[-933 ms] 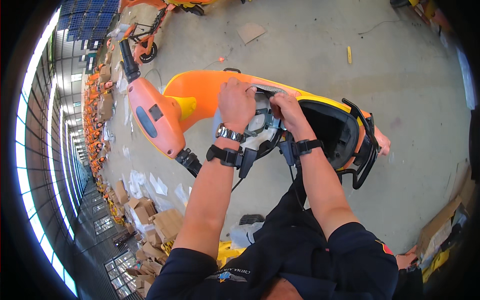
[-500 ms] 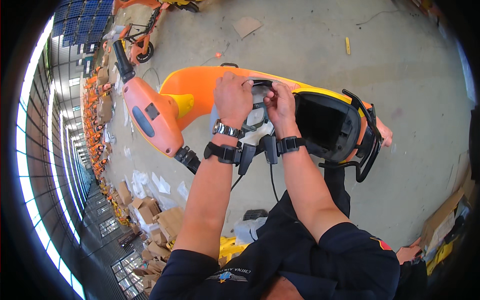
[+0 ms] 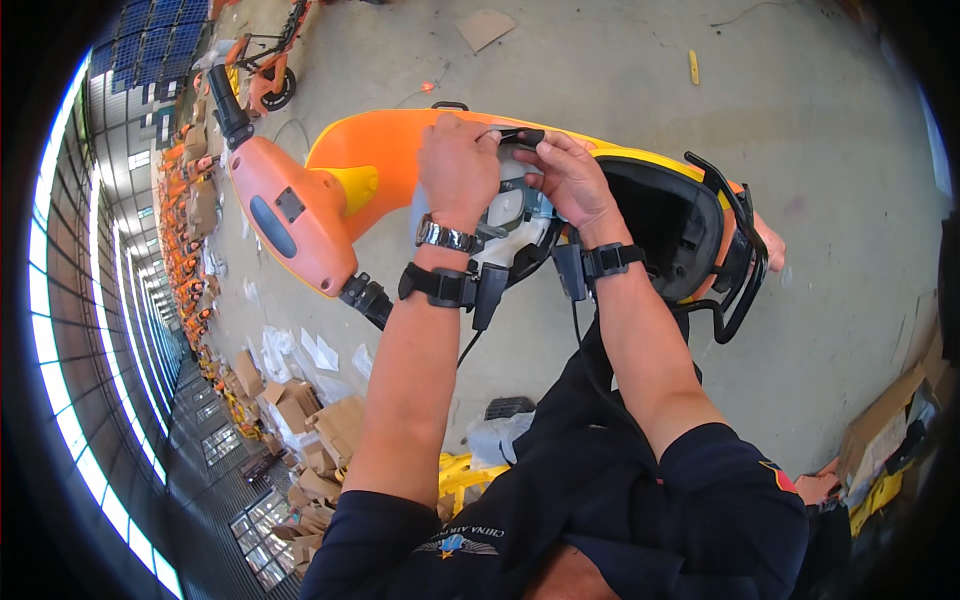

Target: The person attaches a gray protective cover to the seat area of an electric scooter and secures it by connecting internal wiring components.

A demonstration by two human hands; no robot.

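Note:
My left hand (image 3: 458, 172) and my right hand (image 3: 572, 182) are both closed with bent fingers on a thin black strip (image 3: 522, 137), stretched between them; its exact kind does not show. They are above the middle of an orange and yellow electric scooter (image 3: 375, 145). Directly under my hands lies a white and grey part in clear plastic (image 3: 505, 212), partly covered by my wrists. Close to my right hand, the scooter's black storage compartment (image 3: 655, 215) stands uncovered. Both wrists carry black straps with small black devices, and a metal watch (image 3: 447, 236) is on the left one.
The handlebar head (image 3: 290, 215) points left, and a black tubular rack (image 3: 745, 260) juts out at the rear. Cardboard boxes (image 3: 340, 430) and plastic wrap lie at the lower left. More orange scooters (image 3: 185, 240) line the far left. A yellow tool (image 3: 693, 67) rests on the floor.
My right hand has moved slightly right, and its fingers have opened out somewhat along the black strip. Both hands appear a little higher in the view, and the scooter has shifted slightly up and left.

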